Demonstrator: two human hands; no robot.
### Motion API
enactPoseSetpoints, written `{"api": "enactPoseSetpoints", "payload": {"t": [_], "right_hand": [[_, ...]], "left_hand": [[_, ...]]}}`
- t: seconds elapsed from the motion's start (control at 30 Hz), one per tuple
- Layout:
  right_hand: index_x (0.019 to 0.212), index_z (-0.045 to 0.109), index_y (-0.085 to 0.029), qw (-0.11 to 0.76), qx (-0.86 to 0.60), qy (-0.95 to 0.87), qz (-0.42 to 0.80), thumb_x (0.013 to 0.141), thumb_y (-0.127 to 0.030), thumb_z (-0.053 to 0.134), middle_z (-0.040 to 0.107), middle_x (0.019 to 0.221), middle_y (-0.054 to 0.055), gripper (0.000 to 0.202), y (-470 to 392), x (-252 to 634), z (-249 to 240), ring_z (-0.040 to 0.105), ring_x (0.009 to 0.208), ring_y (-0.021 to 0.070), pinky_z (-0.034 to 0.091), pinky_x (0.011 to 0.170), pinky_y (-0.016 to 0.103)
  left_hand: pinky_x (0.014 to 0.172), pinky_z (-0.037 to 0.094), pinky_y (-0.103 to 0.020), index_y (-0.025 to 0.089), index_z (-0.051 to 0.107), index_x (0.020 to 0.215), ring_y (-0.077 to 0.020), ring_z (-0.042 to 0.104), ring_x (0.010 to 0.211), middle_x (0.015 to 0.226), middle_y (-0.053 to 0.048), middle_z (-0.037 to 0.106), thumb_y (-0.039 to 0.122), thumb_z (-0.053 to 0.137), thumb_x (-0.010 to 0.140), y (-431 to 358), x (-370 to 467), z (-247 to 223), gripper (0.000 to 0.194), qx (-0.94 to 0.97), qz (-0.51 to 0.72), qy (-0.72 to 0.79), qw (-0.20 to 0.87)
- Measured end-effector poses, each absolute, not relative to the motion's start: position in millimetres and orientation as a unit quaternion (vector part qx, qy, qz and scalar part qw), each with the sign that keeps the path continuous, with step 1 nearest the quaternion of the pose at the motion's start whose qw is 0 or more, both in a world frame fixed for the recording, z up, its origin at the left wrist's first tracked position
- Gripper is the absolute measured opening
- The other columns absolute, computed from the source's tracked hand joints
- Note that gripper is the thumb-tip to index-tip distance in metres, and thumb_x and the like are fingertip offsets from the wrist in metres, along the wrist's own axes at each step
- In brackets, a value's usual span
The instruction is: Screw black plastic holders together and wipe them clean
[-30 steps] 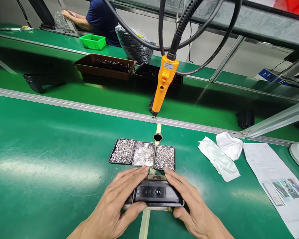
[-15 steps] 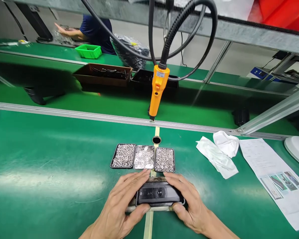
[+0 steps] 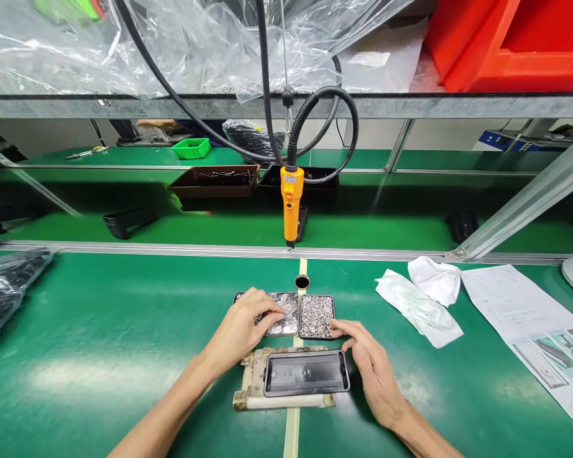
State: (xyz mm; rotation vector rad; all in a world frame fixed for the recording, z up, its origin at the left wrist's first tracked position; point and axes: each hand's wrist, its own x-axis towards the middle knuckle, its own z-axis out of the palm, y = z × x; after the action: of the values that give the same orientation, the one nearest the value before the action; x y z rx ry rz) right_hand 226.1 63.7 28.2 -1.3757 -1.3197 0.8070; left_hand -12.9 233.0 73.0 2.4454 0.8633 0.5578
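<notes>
A black rectangular plastic housing [image 3: 307, 374] lies open side up on a worn beige fixture [image 3: 253, 375], with neither hand holding it. My left hand [image 3: 241, 321] is over the middle tray [image 3: 286, 312] of flat, shiny washers, thumb and fingers closed together at its surface. Whatever they pinch is too small to make out. The hand covers most of the left parts tray [image 3: 239, 296]. At the lower right corner of the right tray [image 3: 316, 316], full of small ring-like metal parts, are the fingertips of my right hand [image 3: 370, 369]. Its thumb is apart, beside the housing.
An orange electric screwdriver [image 3: 291, 203] hangs by its cable behind a small dark round cup [image 3: 302, 282]. White cloths [image 3: 420, 305] and a printed sheet [image 3: 535, 331] lie to the right. A metal post [image 3: 530, 191] slants at the right; a plastic bag [image 3: 9, 286] lies left.
Both hands have let go of the black housing, which stays on the fixture. My left hand moved up to the middle tray, my right to the right tray's corner. The view has tilted upward.
</notes>
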Motion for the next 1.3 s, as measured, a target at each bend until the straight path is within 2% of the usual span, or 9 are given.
{"api": "enactPoseSetpoints", "payload": {"t": [0.13,0.3,0.47,0.57,0.73,0.9,1.03,1.2,1.3], "right_hand": [[0.133,0.062,-0.027,0.518,-0.575,-0.537,0.336,0.108,-0.043,0.036,0.063,0.116,0.006,0.040,66.6,225.8,27.6,0.060,0.098,0.0174,0.048,0.092,0.031],[0.130,0.064,-0.029,0.530,-0.578,-0.505,0.361,0.107,-0.044,0.039,0.062,0.114,0.005,0.037,70.9,224.7,28.4,0.060,0.090,0.0152,0.051,0.079,0.027],[0.127,0.067,-0.029,0.541,-0.580,-0.487,0.364,0.106,-0.044,0.042,0.062,0.109,0.004,0.035,75.4,223.9,26.9,0.060,0.081,0.0131,0.051,0.073,0.027],[0.126,0.068,-0.030,0.542,-0.582,-0.487,0.361,0.106,-0.043,0.044,0.062,0.109,0.004,0.034,75.9,223.7,25.9,0.061,0.082,0.0130,0.051,0.073,0.026],[0.123,0.070,-0.030,0.539,-0.581,-0.493,0.359,0.106,-0.042,0.046,0.063,0.118,0.005,0.032,76.1,223.3,25.8,0.063,0.093,0.0145,0.052,0.070,0.025],[0.115,0.073,-0.028,0.527,-0.588,-0.510,0.341,0.105,-0.040,0.047,0.064,0.120,0.005,0.030,77.5,223.6,25.4,0.063,0.106,0.0176,0.052,0.089,0.031],[0.114,0.073,-0.028,0.521,-0.592,-0.515,0.335,0.105,-0.040,0.047,0.064,0.120,0.005,0.030,78.1,224.6,25.8,0.063,0.109,0.0183,0.051,0.090,0.033],[0.115,0.073,-0.028,0.521,-0.593,-0.514,0.335,0.105,-0.041,0.048,0.065,0.119,0.005,0.030,78.5,225.0,26.0,0.063,0.107,0.0182,0.051,0.090,0.034],[0.117,0.073,-0.029,0.517,-0.594,-0.517,0.334,0.105,-0.040,0.048,0.065,0.119,0.005,0.030,78.6,224.4,25.9,0.063,0.107,0.0182,0.051,0.092,0.034]], "left_hand": [[0.077,0.042,-0.036,0.023,0.074,0.097,-0.0246,0.053,0.088,0.086,-0.004,0.065,0.036,0.060,0.099,242.9,1.3,59.7,0.020,0.904,0.163,0.321,0.230],[0.080,0.041,-0.036,0.020,0.066,0.086,-0.0231,0.053,0.089,0.088,-0.003,0.065,0.029,0.055,0.101,246.4,0.9,56.0,0.021,0.892,0.160,0.341,0.249],[0.076,0.042,-0.033,0.021,0.064,0.092,-0.0192,0.055,0.083,0.086,-0.001,0.063,0.028,0.048,0.105,228.7,-11.0,77.4,0.022,0.873,0.191,0.347,0.283],[0.076,0.044,-0.029,0.021,0.062,0.097,-0.0164,0.056,0.087,0.092,-0.001,0.063,0.020,0.051,0.105,199.5,-22.6,97.3,0.014,0.882,0.231,0.261,0.317],[0.095,0.045,-0.035,0.021,0.063,0.110,-0.0205,0.052,0.111,0.116,-0.006,0.061,0.008,0.052,0.102,166.3,-28.2,113.4,0.019,0.947,0.174,0.145,0.227],[0.098,0.049,-0.043,0.023,0.067,0.105,-0.0271,0.047,0.125,0.122,-0.006,0.060,0.013,0.051,0.103,167.4,-24.3,117.2,0.020,0.967,0.124,0.149,0.167],[0.103,0.051,-0.048,0.025,0.067,0.112,-0.0286,0.042,0.136,0.134,-0.006,0.058,0.007,0.043,0.101,167.1,-31.2,119.3,0.032,0.974,0.075,0.167,0.134],[0.106,0.053,-0.052,0.027,0.064,0.128,-0.0304,0.031,0.149,0.153,-0.006,0.047,0.026,0.050,0.105,165.5,-49.4,112.0,0.027,0.981,0.079,0.155,0.086],[0.104,0.052,-0.060,0.029,0.057,0.141,-0.0357,0.023,0.153,0.163,-0.007,0.034,0.037,0.054,0.104,165.6,-55.4,105.7,0.038,0.985,0.085,0.138,0.060]]}}
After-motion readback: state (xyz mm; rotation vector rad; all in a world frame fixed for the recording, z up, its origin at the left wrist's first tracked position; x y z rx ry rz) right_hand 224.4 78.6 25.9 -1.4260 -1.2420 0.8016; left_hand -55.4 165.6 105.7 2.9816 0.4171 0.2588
